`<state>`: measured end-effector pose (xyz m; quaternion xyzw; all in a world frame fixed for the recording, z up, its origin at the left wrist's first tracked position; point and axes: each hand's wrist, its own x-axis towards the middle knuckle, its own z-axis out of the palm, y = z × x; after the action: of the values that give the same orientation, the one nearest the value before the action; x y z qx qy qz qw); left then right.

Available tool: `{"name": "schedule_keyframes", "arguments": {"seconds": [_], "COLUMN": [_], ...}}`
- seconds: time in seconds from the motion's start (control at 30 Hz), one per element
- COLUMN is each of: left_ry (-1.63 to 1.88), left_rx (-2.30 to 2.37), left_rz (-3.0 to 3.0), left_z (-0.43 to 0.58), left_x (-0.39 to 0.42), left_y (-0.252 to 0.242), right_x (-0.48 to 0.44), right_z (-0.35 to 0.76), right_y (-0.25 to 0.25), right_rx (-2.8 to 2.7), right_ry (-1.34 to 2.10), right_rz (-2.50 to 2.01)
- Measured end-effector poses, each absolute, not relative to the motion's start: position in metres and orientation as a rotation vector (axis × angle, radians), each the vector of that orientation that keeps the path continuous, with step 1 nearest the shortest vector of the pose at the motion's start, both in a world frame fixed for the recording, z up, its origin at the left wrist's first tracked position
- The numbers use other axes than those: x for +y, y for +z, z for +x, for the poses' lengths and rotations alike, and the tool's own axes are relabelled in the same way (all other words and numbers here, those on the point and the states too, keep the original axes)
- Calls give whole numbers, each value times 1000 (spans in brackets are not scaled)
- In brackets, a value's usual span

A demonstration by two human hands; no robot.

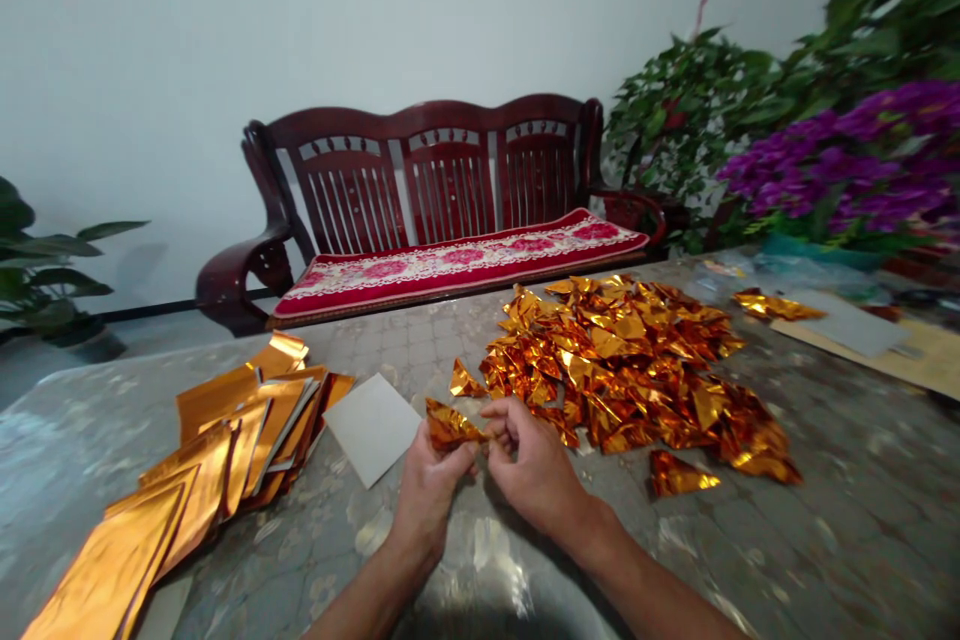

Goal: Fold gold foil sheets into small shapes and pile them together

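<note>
A shiny gold foil piece [451, 425], folded to a pointed shape, is held between my two hands above the table. My left hand [433, 480] is closed round its lower left side. The fingertips of my right hand [529, 455] pinch its narrow right end. Just behind my right hand spreads a large heap of folded gold foil pieces [622, 350]. One loose folded piece [465, 379] sits at the heap's left edge and another [681, 474] in front of it. A pale square sheet [373, 428] lies flat, left of my left hand.
Fanned stacks of flat gold foil sheets [202, 465] cover the left of the patterned table [300, 560]. A wooden bench [442, 180] with a red cushion [465, 260] stands behind. Purple flowers [855, 160], plants, and cardboard [885, 350] are at the right.
</note>
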<state>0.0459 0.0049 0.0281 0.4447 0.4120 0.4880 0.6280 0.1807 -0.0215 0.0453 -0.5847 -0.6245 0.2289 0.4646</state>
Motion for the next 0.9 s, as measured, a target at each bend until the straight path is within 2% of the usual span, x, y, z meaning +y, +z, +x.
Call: {"name": "schedule_keyframes", "arguments": {"seconds": [0.1, 0.4, 0.67, 0.9], "left_ry": [1101, 1055, 1074, 1014], "left_rx": [1023, 1193, 1547, 1330], "left_rz": [1037, 1181, 1902, 2167], "left_z": [45, 39, 22, 27], "left_x": [6, 35, 41, 38], "left_y": [28, 16, 11, 1], "right_x": [-20, -12, -14, -3], "right_z": [191, 246, 236, 217], "right_y": [43, 37, 37, 28], "right_rx": [-1595, -1548, -1792, -2002], "right_ry": [511, -79, -285, -375], "right_rz": [-1481, -1810, -1828, -1800]}}
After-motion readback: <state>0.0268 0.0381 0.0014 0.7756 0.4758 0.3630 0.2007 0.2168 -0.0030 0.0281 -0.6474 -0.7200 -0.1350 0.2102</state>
